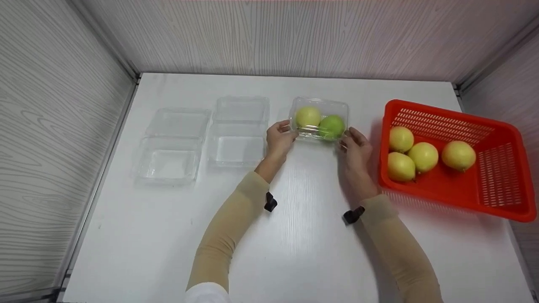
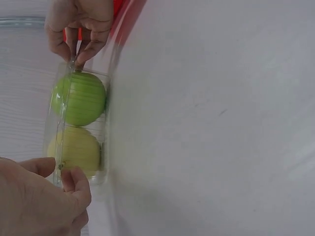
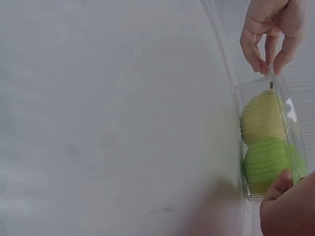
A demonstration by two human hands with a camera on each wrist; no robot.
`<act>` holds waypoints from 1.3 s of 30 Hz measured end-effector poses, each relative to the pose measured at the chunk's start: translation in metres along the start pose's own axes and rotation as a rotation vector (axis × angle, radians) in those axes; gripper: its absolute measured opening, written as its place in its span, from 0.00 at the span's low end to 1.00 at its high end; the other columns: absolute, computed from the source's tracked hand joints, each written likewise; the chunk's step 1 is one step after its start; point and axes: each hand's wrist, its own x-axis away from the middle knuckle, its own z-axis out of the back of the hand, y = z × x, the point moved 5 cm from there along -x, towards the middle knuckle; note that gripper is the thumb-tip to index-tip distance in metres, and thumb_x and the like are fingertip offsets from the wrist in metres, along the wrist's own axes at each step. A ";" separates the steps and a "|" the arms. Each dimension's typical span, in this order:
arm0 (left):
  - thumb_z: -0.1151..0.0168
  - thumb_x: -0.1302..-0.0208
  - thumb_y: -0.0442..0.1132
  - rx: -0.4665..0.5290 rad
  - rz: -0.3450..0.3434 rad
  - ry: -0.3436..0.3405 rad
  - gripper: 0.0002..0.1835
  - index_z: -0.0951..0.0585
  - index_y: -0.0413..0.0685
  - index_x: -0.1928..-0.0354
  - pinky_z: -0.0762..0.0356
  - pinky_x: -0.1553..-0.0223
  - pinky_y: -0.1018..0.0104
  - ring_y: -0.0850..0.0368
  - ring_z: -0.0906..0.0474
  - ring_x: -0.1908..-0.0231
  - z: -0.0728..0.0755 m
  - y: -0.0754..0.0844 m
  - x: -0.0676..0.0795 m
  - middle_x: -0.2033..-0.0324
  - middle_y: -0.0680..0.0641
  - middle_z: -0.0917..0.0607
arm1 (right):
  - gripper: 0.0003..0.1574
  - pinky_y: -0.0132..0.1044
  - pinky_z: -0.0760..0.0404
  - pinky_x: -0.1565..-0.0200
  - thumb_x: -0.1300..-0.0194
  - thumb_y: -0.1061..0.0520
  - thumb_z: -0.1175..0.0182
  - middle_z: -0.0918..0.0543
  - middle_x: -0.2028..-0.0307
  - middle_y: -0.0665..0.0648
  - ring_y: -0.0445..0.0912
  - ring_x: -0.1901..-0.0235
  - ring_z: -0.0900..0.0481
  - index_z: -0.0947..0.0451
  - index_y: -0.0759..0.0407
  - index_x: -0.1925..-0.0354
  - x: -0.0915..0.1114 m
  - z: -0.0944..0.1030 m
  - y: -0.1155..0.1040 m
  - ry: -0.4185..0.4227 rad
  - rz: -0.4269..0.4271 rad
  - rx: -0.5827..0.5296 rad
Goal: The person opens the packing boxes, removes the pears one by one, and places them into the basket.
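A clear plastic clamshell box [image 1: 316, 102] stands at the back middle of the table, its lid down. Inside lie a yellow apple-like fruit [image 1: 308, 116] on the left and a green one [image 1: 332, 127] on the right. At the box's front left corner, my left hand [image 1: 279, 142] pinches the rim between thumb and fingers, which the right wrist view shows closely. My right hand [image 1: 357, 152] pinches the rim at the front right corner, clearest in the left wrist view. Whether the lid's edge is fully snapped cannot be told.
Two opened clear clamshell boxes [image 1: 170, 164] [image 1: 239, 149] lie to the left. On the right stands a red plastic basket [image 1: 457, 204] holding several yellow fruits [image 1: 459, 155]. Grey wood-grain panels [image 1: 269, 38] wall the table at the back and both sides.
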 end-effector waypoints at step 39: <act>0.35 0.36 0.22 0.027 0.004 -0.013 0.26 0.23 0.33 0.36 0.09 0.57 0.71 0.55 0.17 0.59 0.012 -0.031 0.076 0.48 0.38 0.22 | 0.27 0.26 0.13 0.58 0.22 0.67 0.48 0.20 0.52 0.49 0.39 0.64 0.19 0.31 0.68 0.28 0.050 0.039 0.004 -0.154 -0.009 0.102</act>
